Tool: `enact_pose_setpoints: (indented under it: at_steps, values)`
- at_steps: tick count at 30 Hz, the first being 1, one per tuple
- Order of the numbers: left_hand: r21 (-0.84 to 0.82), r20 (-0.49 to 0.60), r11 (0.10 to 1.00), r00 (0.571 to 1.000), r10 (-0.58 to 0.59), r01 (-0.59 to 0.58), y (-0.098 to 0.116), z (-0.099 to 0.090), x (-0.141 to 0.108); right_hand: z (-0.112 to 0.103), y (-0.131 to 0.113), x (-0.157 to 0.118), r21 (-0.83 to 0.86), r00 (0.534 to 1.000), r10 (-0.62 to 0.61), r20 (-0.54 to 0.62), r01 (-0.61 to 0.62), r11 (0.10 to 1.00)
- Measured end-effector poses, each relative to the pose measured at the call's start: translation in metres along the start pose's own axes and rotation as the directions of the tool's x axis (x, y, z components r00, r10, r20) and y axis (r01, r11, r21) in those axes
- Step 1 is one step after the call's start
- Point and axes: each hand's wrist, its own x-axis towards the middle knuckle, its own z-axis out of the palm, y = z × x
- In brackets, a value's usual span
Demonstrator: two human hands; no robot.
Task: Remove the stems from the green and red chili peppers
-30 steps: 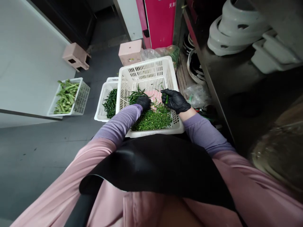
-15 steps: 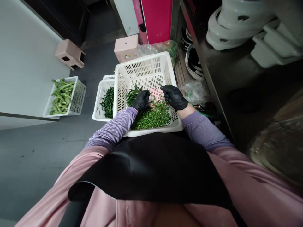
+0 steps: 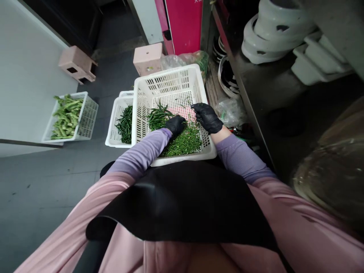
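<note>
A big white slotted basket (image 3: 199, 79) stands in front of me. In its front part lies a heap of short, thin green pieces (image 3: 184, 142) that look like pepper stems. Long green chili peppers (image 3: 159, 117) form a smaller pile on its left side. My left hand (image 3: 175, 125), in a black glove, is low over the upper edge of the thin green heap, fingers curled together; what they hold is hidden. My right hand (image 3: 209, 118), also black-gloved, is by the basket's right wall. Its thumb and fingers are pinched, and anything between them is too small to name.
Left of the big basket, a smaller white basket (image 3: 112, 131) holds dark green peppers (image 3: 125, 125). Farther left stands a basket of thick light-green vegetables (image 3: 67, 115). Two pink stools (image 3: 148, 57) are beyond. A metal shelf (image 3: 256, 98) with white containers runs along my right.
My left hand has moved right and down, from beside the chili peppers to the thin green heap. My right hand keeps its pinch near the same spot. The view has shifted slightly.
</note>
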Motion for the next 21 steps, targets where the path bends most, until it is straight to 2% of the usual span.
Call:
enact_pose_setpoints:
  at_steps: [3, 6, 8, 9, 11, 15, 16, 18, 21]
  values:
    - [-0.326, -0.043, 0.94, 0.991, -0.123, 0.102, -0.005, -0.018, -0.015, 0.004, 0.007, 0.002, -0.113, 1.0, 0.006, -0.029, -0.01, 0.994]
    - [-0.559, -0.059, 0.829, 0.996, -0.065, 0.02, -0.001, -0.026, -0.033, 0.011, 0.014, -0.002, -0.223, 0.995, 0.025, 0.093, -0.004, 0.975]
    - [-0.658, -0.05, 0.752, 0.998, -0.022, -0.017, 0.006, -0.025, -0.042, 0.016, 0.016, -0.005, -0.243, 0.98, 0.025, 0.197, 0.024, 0.97]
    - [-0.675, -0.041, 0.737, 0.999, -0.01, -0.02, 0.009, -0.025, -0.045, 0.017, 0.017, -0.007, -0.245, 0.974, 0.02, 0.225, 0.037, 0.969]
    - [-0.677, -0.037, 0.735, 0.999, 0.002, -0.027, 0.012, -0.024, -0.048, 0.017, 0.017, -0.008, -0.238, 0.979, -0.014, 0.203, 0.063, 0.969]
    - [-0.633, -0.114, 0.772, 0.993, -0.018, -0.059, 0.004, -0.026, -0.049, 0.013, 0.016, -0.005, -0.154, 0.991, -0.135, -0.005, 0.133, 0.979]
    - [-0.624, -0.125, 0.78, 0.992, -0.034, -0.052, 0.0, -0.027, -0.049, 0.012, 0.017, -0.004, -0.108, 0.992, -0.122, -0.04, 0.117, 0.987]
    - [-0.613, -0.118, 0.79, 0.991, -0.063, -0.022, -0.007, -0.026, -0.05, 0.01, 0.018, -0.003, 0.01, 0.999, -0.021, -0.04, 0.021, 1.0]
    - [-0.611, -0.094, 0.791, 0.994, -0.05, -0.018, -0.007, -0.021, -0.048, 0.013, 0.022, -0.005, 0.158, 0.986, 0.149, 0.077, -0.16, 0.974]
